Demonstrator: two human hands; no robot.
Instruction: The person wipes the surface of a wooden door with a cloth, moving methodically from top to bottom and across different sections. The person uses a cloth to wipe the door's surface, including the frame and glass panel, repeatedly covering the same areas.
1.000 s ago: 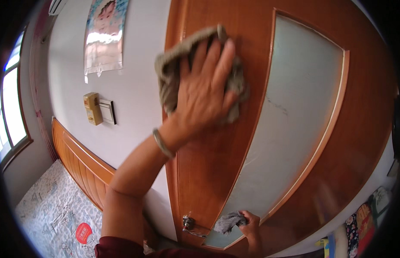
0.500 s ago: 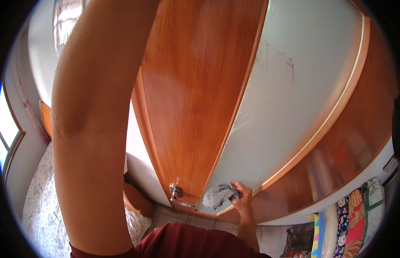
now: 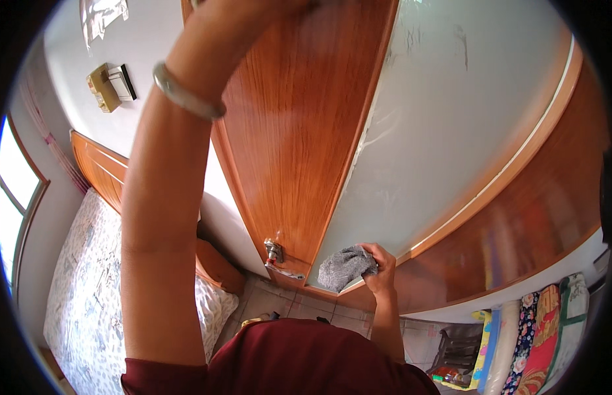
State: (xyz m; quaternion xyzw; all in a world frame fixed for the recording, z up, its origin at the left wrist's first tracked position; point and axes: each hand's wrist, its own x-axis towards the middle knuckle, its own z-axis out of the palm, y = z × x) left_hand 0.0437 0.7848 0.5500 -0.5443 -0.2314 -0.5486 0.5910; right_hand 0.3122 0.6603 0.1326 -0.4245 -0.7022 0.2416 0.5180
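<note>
My right hand point(image 3: 382, 271) is closed on a crumpled grey cloth point(image 3: 349, 268), low beside the frosted glass panel point(image 3: 424, 151) of a wooden door. The cloth is close to the pane's lower edge; whether it touches the glass I cannot tell. Raised across the left side, my left arm wears a pale bangle point(image 3: 184, 97) at the wrist. Only part of my left hand point(image 3: 260, 16) shows at the top edge, in front of the door's brown wood panel point(image 3: 299, 138); its fingers are out of sight. Dark smudges mark the upper glass.
A metal door handle point(image 3: 273, 250) juts from the wood panel. Left stands a bed point(image 3: 89, 276) with a patterned cover and a wooden headboard point(image 3: 99, 168). Folded bedding point(image 3: 536, 336) and a dark plastic basket point(image 3: 456, 349) are at lower right. A switch point(image 3: 122, 82) is on the wall.
My left arm has shifted so that its bangle and part of the hand now show. My right hand and the cloth appear slightly higher and farther right in the picture.
</note>
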